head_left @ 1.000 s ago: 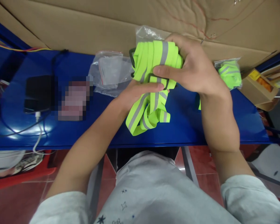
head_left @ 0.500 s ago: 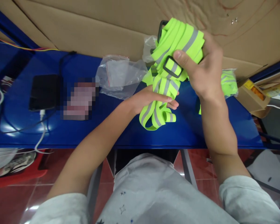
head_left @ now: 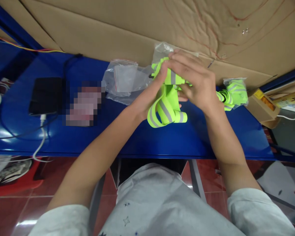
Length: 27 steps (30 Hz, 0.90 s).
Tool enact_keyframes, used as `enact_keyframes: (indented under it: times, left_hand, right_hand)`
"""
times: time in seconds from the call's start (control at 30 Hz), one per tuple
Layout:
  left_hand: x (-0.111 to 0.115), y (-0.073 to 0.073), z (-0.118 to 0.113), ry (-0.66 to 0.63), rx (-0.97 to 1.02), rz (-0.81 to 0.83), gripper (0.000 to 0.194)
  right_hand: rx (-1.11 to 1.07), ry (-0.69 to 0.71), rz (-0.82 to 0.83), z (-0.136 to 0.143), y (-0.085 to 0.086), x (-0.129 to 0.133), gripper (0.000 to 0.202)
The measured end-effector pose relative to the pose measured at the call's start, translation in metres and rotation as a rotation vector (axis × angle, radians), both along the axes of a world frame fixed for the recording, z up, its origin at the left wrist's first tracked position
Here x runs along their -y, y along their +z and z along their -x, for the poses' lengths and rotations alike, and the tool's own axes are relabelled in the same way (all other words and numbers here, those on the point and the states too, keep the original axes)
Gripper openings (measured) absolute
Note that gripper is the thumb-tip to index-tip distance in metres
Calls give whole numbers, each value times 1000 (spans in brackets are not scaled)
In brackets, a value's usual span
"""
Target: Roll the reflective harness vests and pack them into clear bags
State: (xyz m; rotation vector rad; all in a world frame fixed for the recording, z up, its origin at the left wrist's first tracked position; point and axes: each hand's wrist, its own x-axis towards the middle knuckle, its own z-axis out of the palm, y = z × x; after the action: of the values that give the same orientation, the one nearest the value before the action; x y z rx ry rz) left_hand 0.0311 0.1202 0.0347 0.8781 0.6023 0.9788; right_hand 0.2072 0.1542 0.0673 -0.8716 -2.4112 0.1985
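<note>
A bundle of neon yellow-green reflective strap (head_left: 166, 109) with grey stripes is between my two hands above the blue table. My left hand (head_left: 153, 91) grips it from the left, thumb up along its side. Over the top lies my right hand (head_left: 195, 77), its fingers wrapped round the folded upper part. Loose loops of the strap hang below the hands. The black buckles are mostly hidden by my fingers. Behind the hands a clear plastic bag (head_left: 162, 49) shows in part.
Clear zip bags (head_left: 125, 78) lie left of my hands on the blue table (head_left: 137, 141). Farther left are a blurred-out item (head_left: 85, 105) and a black phone (head_left: 46, 95) on a white cable. A bagged neon strap (head_left: 236, 93) and a small cardboard box (head_left: 264, 106) stand at right. Cardboard lines the back.
My right hand has come down with the folded strap, onto my left hand. The strap's upper part is now pressed between both hands, and its buckle has gone out of sight.
</note>
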Motion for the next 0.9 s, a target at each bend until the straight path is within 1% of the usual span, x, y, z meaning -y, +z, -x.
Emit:
enact_keyframes:
  times: [0.1, 0.13, 0.2, 0.27, 0.33, 0.37, 0.43, 0.5, 0.53, 0.6, 0.7, 0.77, 0.8, 0.9]
  left_hand:
    - [-9, -4, 7, 54, 215, -73, 42]
    - [-12, -7, 11, 72, 255, -114, 34]
    - [-16, -14, 17, 91, 244, -167, 25]
    - [-15, -20, 21, 80, 144, -160, 18]
    - [-12, -25, 22, 62, 61, -133, 24]
    - [-10, -27, 21, 47, 34, -122, 29]
    - [-7, -30, 17, 38, -5, -103, 35]
    - [-5, -33, 12, 61, -19, -89, 36]
    - [-5, -34, 10, 74, -4, -77, 35]
    - [-5, -34, 5, 99, 68, -50, 31]
    - [-4, -33, -1, 93, 187, -21, 23]
    - [-1, -32, -3, 40, 187, -19, 21]
    - [1, -31, -4, -5, 166, -20, 23]
    - [4, -33, -4, -98, 68, -37, 34]
  right_hand:
    - [23, 94, 109, 3, 7, 3, 63]
    - [19, 133, 160, 3, 9, 4, 64]
    - [-36, 155, 240, 2, 12, 5, 58]
    - [-173, 82, 240, -1, 14, 5, 51]
    - [-282, 17, 230, -5, 14, 3, 51]
    - [-288, 25, 258, -7, 14, 1, 55]
    - [-232, 87, 383, -10, 11, -3, 62]
    - [-206, 99, 489, -10, 9, -6, 61]
    - [-218, 78, 506, -10, 9, -6, 60]
    - [-277, 34, 487, -7, 9, -4, 55]
    - [-376, 1, 463, -1, 8, -1, 49]
    - [-485, -10, 474, 1, 5, -1, 46]
    - [-544, -12, 487, 2, 4, -2, 44]
    - [-658, 5, 566, 2, -1, -7, 40]
